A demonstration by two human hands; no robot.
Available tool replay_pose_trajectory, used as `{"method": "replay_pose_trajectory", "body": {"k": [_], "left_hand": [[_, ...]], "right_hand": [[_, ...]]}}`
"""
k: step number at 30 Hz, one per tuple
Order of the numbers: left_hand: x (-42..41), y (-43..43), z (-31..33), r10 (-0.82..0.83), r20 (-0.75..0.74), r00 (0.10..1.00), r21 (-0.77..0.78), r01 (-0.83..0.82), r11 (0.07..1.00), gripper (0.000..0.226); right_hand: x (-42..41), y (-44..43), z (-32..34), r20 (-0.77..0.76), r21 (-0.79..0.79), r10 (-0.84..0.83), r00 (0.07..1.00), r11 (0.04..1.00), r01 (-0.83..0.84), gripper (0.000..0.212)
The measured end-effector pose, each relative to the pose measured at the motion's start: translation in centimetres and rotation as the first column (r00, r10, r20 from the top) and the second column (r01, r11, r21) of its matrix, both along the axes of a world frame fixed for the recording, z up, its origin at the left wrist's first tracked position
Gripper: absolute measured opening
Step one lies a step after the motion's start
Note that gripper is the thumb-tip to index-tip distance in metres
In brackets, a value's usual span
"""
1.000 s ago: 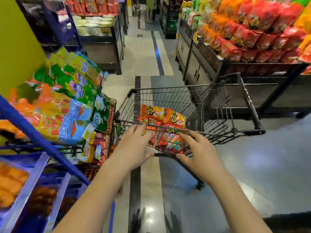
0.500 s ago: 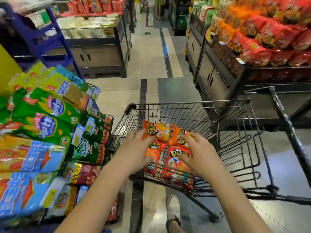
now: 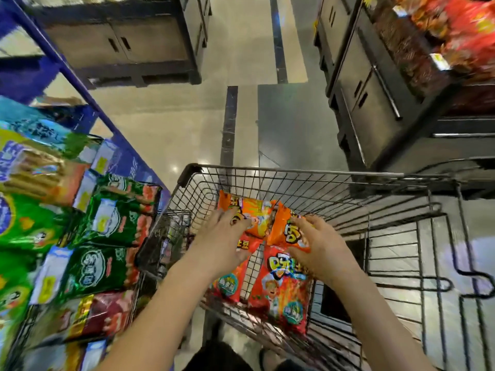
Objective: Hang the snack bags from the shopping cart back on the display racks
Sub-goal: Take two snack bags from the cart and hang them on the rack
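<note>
Both hands, left hand [image 3: 222,247] and right hand [image 3: 320,245], lie spread, fingers loose, on glossy crinkled orange snack bags [image 3: 257,218] in the wire-mesh shopping cart [image 3: 294,174]; nothing clasped.

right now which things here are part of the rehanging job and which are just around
Job: left hand, right hand, orange snack bags, red snack bags, shopping cart, display rack.
Around: dark cabinets, floor.

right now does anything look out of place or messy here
Only the snack bags lying loose in the shopping cart instead of hanging on a rack; both the left hand and the right hand are on them. Nothing looks spilled or torn.
</note>
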State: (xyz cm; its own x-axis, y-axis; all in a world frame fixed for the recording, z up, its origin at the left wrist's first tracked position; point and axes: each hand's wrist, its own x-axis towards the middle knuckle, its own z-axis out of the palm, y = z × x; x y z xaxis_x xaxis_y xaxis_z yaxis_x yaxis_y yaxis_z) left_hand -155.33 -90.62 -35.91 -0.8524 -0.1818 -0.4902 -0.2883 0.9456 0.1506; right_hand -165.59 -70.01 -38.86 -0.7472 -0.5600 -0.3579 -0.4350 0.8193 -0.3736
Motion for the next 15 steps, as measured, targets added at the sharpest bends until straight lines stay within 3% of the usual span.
{"method": "replay_pose_trajectory", "body": {"k": [9, 12, 15], "left_hand": [[-4.0, -3.4, -7.4, 0.050, 0.043, 0.998, 0.181, -0.057, 0.982, 0.073], [-4.7, -4.8, -11.2, 0.184, 0.069, 0.981, 0.312, -0.196, 0.930, 0.072], [-5.3, -5.3, -14.8, 0.372, 0.113, 0.921, 0.422, -0.383, 0.821, 0.075]], "right_hand": [[-3.8, -1.8, -6.5, 0.063, 0.016, -0.058, 0.996, 0.998, 0.057, 0.075], [-5.1, -1.9, -9.4, 0.058, 0.007, -0.068, 0.996, 0.998, 0.068, 0.071], [-6.6, -1.9, -12.4, 0.057, 0.036, -0.078, 0.995, 0.996, 0.076, 0.069]]}}
